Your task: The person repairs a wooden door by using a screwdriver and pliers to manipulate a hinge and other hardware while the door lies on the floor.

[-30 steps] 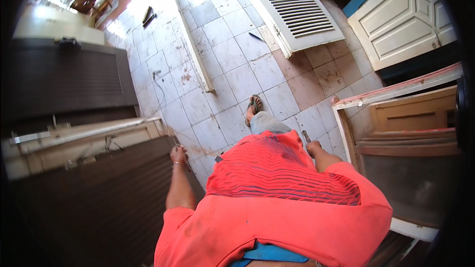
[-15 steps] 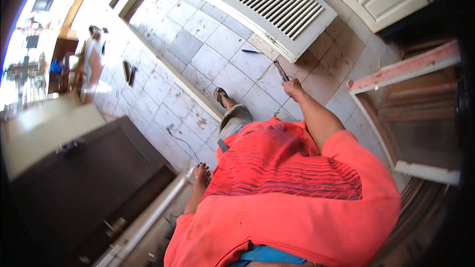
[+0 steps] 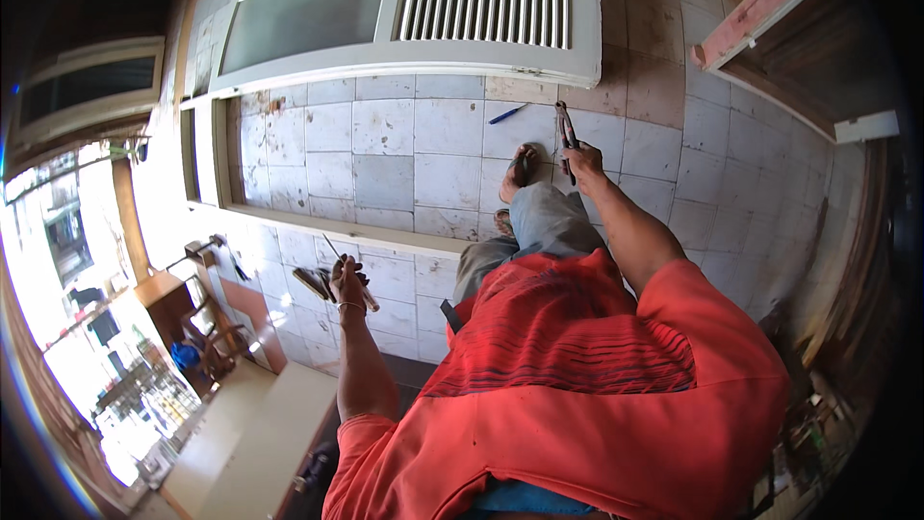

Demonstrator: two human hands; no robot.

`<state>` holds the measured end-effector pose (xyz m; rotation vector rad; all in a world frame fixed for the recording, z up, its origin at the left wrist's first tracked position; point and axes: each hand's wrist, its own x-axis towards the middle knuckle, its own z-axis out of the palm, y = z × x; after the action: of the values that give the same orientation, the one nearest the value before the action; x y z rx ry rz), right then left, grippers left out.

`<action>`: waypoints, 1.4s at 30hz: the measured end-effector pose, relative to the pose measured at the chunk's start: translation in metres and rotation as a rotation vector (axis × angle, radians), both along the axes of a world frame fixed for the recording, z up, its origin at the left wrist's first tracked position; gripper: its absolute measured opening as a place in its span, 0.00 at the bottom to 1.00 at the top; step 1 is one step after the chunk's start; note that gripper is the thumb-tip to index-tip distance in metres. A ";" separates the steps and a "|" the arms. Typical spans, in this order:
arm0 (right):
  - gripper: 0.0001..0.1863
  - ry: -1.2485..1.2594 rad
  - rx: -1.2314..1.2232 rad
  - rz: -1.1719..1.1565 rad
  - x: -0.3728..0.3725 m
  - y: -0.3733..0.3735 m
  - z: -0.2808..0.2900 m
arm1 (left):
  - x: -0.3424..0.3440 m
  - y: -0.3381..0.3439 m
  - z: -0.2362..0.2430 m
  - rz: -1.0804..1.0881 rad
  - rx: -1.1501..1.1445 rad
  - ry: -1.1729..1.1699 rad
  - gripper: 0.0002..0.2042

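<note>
My right hand [image 3: 589, 164] is closed around the handles of a pair of metal pliers [image 3: 565, 121], whose jaws point away from me over the floor tiles. At the left, my left hand [image 3: 348, 281] is wrapped round a screwdriver [image 3: 333, 248]; its thin shaft sticks out past the fingers and its pale end shows below the hand. A blue slim tool [image 3: 506, 115], perhaps a pen or cutter, lies on the tiles to the left of the pliers. Beyond it lies a white louvred door [image 3: 385, 58] with a grey panel.
A long white frame bar [image 3: 385, 237] crosses the floor by my legs. Window frames [image 3: 760, 14] lean at the right. A wooden chair [image 3: 214, 339] and pale board [image 3: 241, 424] are at lower left. Dark pieces [image 3: 313, 283] lie near my left hand.
My view has turned, so the door now lies straight across ahead. My left hand has come forward and outward from beside my body with the screwdriver. The right hand still grips the pliers.
</note>
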<state>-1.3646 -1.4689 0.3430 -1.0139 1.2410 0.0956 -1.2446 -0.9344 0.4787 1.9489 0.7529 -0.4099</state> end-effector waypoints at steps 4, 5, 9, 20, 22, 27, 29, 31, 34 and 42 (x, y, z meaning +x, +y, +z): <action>0.04 -0.037 0.113 -0.187 0.055 0.025 -0.038 | 0.098 -0.036 -0.015 -0.103 0.008 -0.013 0.15; 0.05 -0.070 0.163 -0.253 0.067 0.031 -0.049 | 0.115 -0.048 -0.021 -0.134 -0.016 -0.009 0.15; 0.08 -0.202 0.255 -0.426 0.098 0.041 -0.133 | 0.180 -0.102 -0.099 -0.396 -0.083 0.057 0.19; 0.28 -0.297 0.250 -0.382 0.135 0.067 -0.297 | 0.360 -0.214 -0.382 -0.641 0.038 -0.187 0.12; 0.28 -0.355 0.239 -0.376 0.153 0.066 -0.322 | 0.403 -0.219 -0.425 -0.704 0.203 -0.282 0.13; 0.31 -0.471 0.320 -0.412 0.140 0.055 -0.371 | 0.434 -0.275 -0.492 -0.911 0.658 -0.519 0.21; 0.32 -0.532 0.309 -0.419 0.136 0.052 -0.377 | 0.438 -0.294 -0.498 -0.921 0.622 -0.519 0.27; 0.31 -0.598 0.322 -0.425 0.132 0.051 -0.381 | 0.439 -0.306 -0.504 -1.220 0.780 -0.763 0.32; 0.31 -0.647 0.300 -0.424 0.132 0.046 -0.381 | 0.448 -0.319 -0.522 -1.370 0.789 -0.733 0.33; 0.25 -0.747 0.364 -0.508 0.123 0.051 -0.385 | 0.450 -0.323 -0.532 -1.424 0.822 -0.567 0.32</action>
<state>-1.2411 -1.4181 -0.0420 -0.3298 0.7136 -0.4078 -0.7949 -1.2576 -0.0535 2.9211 -1.1384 -0.3182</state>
